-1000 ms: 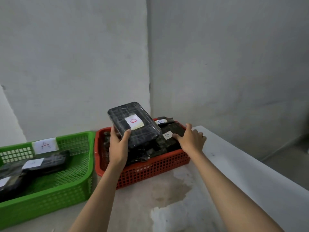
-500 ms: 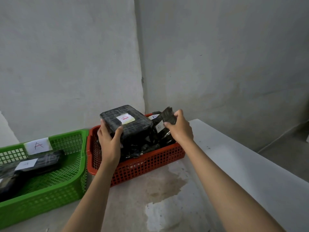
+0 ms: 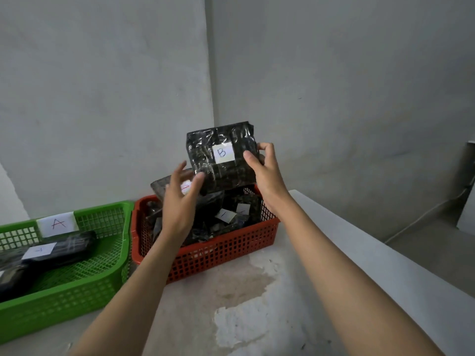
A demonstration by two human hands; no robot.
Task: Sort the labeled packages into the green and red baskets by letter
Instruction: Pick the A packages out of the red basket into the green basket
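Forearms of mine reach forward over the pale table (image 3: 334, 253), which has a brownish stain and a white worn patch near me. My left hand (image 3: 180, 199) is raised above the red basket (image 3: 221, 250), fingers spread and relaxed; the thumb tip comes close to the lower left corner of a black package (image 3: 221, 158), but I cannot tell if it really touches. My right hand (image 3: 264, 170) pinches this package at its right edge, thumb on the front, other fingers curled behind. The package is upright in the air over the red basket, and its white label shows a blue letter B.

Under it, the red basket holds more black packages with white labels; one larger package (image 3: 164, 185) leans at the back left, partly hidden behind my left hand. Just beside, on the left, stands the green basket (image 3: 77, 291) with an A label (image 3: 57, 224) on its far wall and dark packages inside. Behind everything is the grey wall corner (image 3: 209, 98).
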